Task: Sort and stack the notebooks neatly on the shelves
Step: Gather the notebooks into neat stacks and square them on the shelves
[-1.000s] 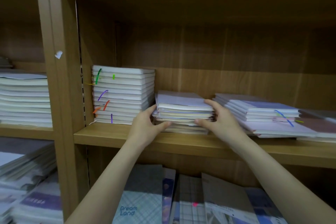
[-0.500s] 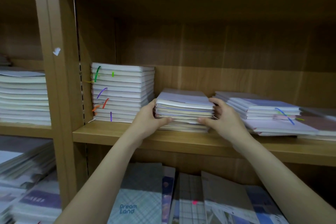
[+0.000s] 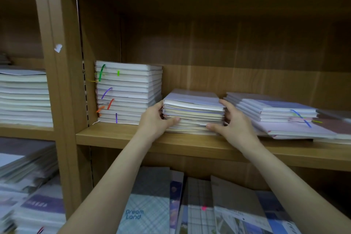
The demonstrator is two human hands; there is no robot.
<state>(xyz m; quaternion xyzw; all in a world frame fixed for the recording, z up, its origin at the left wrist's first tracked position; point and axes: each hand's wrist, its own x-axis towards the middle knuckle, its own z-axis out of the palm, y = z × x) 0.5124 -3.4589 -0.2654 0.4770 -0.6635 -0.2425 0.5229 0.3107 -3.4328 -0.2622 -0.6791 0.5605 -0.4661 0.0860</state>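
A short stack of pale lilac notebooks [image 3: 193, 112] lies on the middle wooden shelf [image 3: 190, 144]. My left hand [image 3: 155, 121] grips its left side, thumb across the front edges. My right hand [image 3: 233, 123] grips its right side, thumb on the front and fingers behind the corner. A taller stack of white notebooks [image 3: 129, 91] with coloured ribbon markers stands just left of it. To the right is a loose, spread pile of lilac notebooks [image 3: 281, 114].
A wooden upright [image 3: 58, 81] divides off the left bay, which holds a tall pale stack [image 3: 24, 97] and blurred piles below. Under the shelf, several notebooks lean upright, one reading "Dream Land" [image 3: 146, 207]. Dark space stands above the stacks.
Both hands have closed in on the sides of the middle stack, and its notebooks now sit more squarely aligned than a second ago. The view has shifted slightly.
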